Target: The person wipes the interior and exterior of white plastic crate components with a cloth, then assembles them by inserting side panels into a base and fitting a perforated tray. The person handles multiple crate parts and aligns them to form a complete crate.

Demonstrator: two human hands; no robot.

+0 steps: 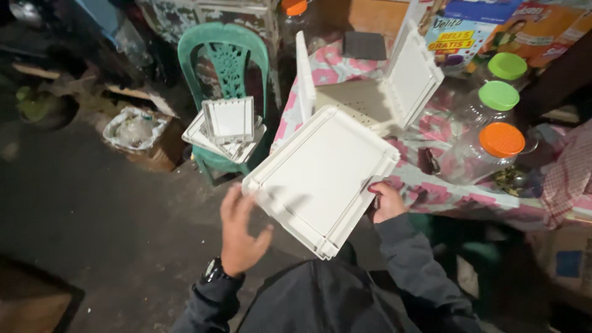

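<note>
Fingers of the right hand (387,201) grip the near right edge of a white plastic panel (320,179) held tilted above the dark floor (92,203) beside a floral-clothed table (431,191), while the left hand (239,231) hovers spread and empty just under the panel's left corner.

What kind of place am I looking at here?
Probably a small street stall or shop front: lidded clear jars on a floral tablecloth, a green plastic chair, and dark bare ground.
</note>
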